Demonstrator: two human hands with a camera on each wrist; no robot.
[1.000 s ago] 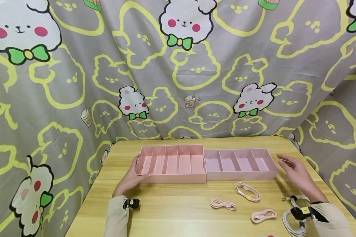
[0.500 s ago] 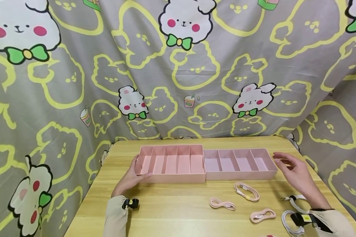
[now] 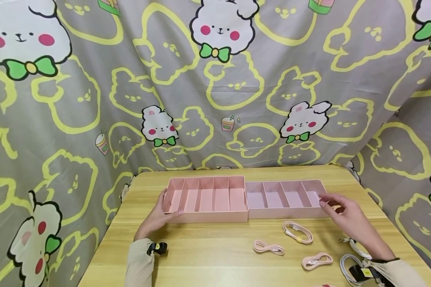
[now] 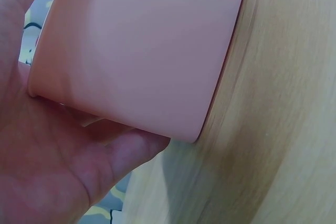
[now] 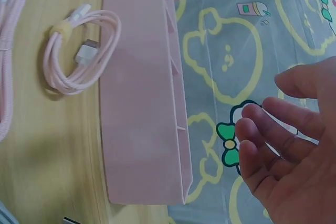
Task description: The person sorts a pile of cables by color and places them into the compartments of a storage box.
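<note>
Left hand (image 3: 157,216) clamped fingers on pink box (image 3: 212,217), likely steadying it; lilac box (image 3: 287,213) lay near right hand (image 3: 349,218), fingers apart.

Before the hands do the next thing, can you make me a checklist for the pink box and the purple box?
1. Left hand holding the pink box at its end: ok.
2. Right hand gripping the purple box: not ok; it is by the end, fingers not wrapped round it.
3. Pink box's five compartments empty: ok.
4. All the purple box's compartments empty: cannot tell; fingers partly cover the last one.
5. Three pink cables outside the boxes: ok, they lie in front.
6. Whitish cable clear of the right arm: cannot tell; the wrist camera partly hides it.
</note>
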